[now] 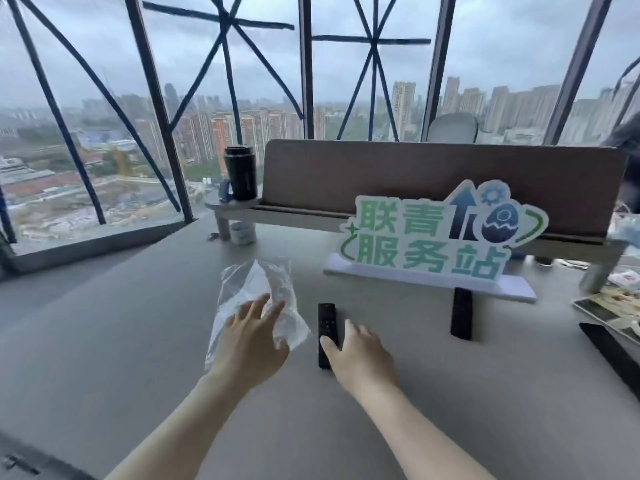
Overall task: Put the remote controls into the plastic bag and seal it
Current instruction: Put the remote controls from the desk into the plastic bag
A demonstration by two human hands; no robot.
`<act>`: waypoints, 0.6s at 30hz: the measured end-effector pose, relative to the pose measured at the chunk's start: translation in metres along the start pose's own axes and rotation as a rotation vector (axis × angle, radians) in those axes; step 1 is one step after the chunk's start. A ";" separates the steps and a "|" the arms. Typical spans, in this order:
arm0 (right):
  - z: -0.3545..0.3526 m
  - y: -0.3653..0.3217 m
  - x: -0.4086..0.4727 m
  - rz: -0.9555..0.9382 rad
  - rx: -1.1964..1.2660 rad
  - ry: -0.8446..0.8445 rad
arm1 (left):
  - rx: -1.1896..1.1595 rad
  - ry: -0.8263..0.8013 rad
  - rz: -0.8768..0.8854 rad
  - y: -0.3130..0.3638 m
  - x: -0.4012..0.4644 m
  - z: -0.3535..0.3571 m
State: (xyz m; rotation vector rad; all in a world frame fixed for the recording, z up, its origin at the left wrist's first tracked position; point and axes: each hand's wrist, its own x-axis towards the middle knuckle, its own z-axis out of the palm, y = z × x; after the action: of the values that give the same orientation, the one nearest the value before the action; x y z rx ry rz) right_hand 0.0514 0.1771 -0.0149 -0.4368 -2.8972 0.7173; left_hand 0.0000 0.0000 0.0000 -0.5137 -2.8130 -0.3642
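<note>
1. The plastic bag (256,303) lies crumpled on the grey table (104,341), left of centre and empty as far as can be seen. It looks thin, limp and very light, so it will likely slide or bunch under a push. The best hold is probably a pinch at one lip of its mouth, though I cannot tell which end is the opening.
2. The left hand (251,344) is stretched forward, palm down, with spread fingers (258,308) over the near part of the bag. It is released, grasping nothing. Whether the fingertips touch the film I cannot tell.
3. The nearer remote (325,327) lies flat just right of the bag, long axis pointing away from the person. It looks stiff, slim and light, with smooth sides; a grasp across its narrow width near the middle should carry it safely.
4. The right hand (362,355) reaches in palm down over the near end of that remote, thumb on or just above its face. The fingers are not clenched round it.
5. A second remote (462,313) lies further right, its far end tucked under the base of a lettered sign (429,233), well apart from both hands.
</note>
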 end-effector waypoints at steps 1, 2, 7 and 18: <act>0.004 -0.004 0.000 0.042 -0.002 -0.015 | -0.007 -0.012 -0.005 -0.006 -0.004 0.000; 0.008 -0.007 0.001 0.083 -0.006 -0.012 | -0.021 0.010 -0.015 -0.011 -0.006 -0.001; 0.023 -0.019 0.010 0.176 -0.058 -0.001 | -0.007 0.082 -0.006 -0.034 -0.002 0.011; -0.057 0.043 0.001 0.298 0.856 -0.260 | -0.109 0.074 0.090 0.008 0.032 0.018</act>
State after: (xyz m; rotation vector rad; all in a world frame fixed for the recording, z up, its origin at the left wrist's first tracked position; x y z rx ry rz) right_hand 0.0723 0.2389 0.0153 -0.6795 -2.3941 2.0417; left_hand -0.0296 0.0228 -0.0062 -0.6341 -2.6992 -0.5090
